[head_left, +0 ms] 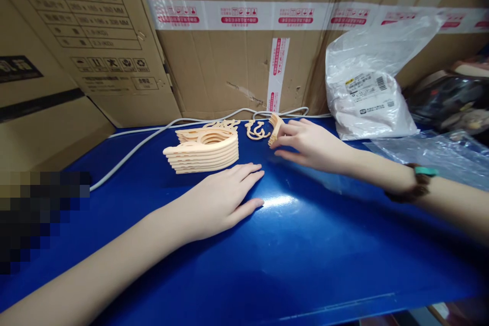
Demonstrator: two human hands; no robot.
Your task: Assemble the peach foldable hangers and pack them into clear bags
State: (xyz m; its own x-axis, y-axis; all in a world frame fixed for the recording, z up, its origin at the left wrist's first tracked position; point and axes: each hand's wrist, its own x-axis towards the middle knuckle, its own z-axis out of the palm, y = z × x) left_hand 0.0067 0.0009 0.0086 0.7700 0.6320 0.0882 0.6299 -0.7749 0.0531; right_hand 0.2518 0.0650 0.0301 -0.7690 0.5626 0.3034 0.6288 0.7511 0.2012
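So the small stack of peach plastic pieces (274, 129) is standing on the blue table toward the back, right at the fingertips of the right hand (301, 141). The index finger and thumb are on the near, right side of it, with the thumb lower and a gap between the two. Can't really tell if they're pinching the pieces or only brushing them, since the fingers are kinda blurry and cover part of the stack.

Just left of that there's a little clump of peach hooks (256, 131) lying on the table, no fingers on them. Further left is the bigger stack of curved peach pieces (202, 150), piled in layers, with more thin peach bits (225, 124) behind it.

The left hand (219, 198) is palm down in front of the bigger stack, nothing in it, fingers stretched out fairly close together and the thumb sticking out apart. Its knuckles look super close to the bottom layer, but I can't say if they touch.

Behind everything runs a pale cable (147, 138), then a taped cardboard box (229, 66). Off to the right sits a white plastic bag (369, 97).
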